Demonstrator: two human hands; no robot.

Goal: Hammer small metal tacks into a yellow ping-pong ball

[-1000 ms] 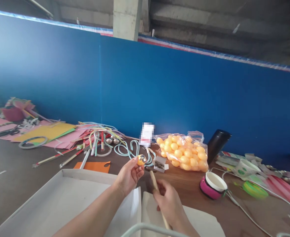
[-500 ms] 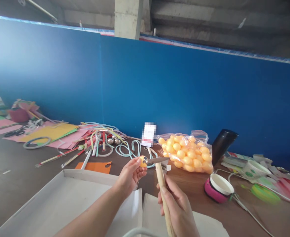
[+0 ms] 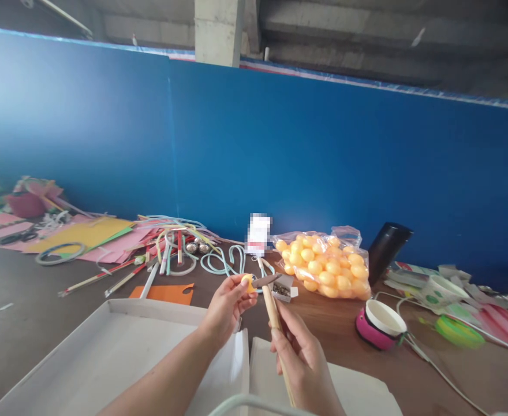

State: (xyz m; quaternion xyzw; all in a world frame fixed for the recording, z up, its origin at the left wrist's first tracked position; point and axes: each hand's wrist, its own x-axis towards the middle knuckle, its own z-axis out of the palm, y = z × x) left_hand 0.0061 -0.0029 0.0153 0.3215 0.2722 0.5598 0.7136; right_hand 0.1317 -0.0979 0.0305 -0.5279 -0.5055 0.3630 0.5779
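Observation:
My left hand (image 3: 228, 303) pinches a small orange ball (image 3: 248, 282) with a shiny metal bit on it, held above the table. My right hand (image 3: 299, 355) grips the wooden handle of a small hammer (image 3: 273, 312). The hammer's dark metal head (image 3: 266, 280) rests against the ball. Just behind the ball lies a small open box of metal tacks (image 3: 283, 288).
A clear bag of orange balls (image 3: 323, 266) lies to the right, with a black cylinder (image 3: 387, 245) and a pink-and-white bowl (image 3: 377, 323) beyond. White trays (image 3: 119, 346) sit below my hands. Coloured paper, tubes and sticks (image 3: 167, 248) litter the left. A blue wall stands behind.
My right hand lifted the hammer from beside the tack box and brought its head against the ball in my left hand. The left hand barely moved.

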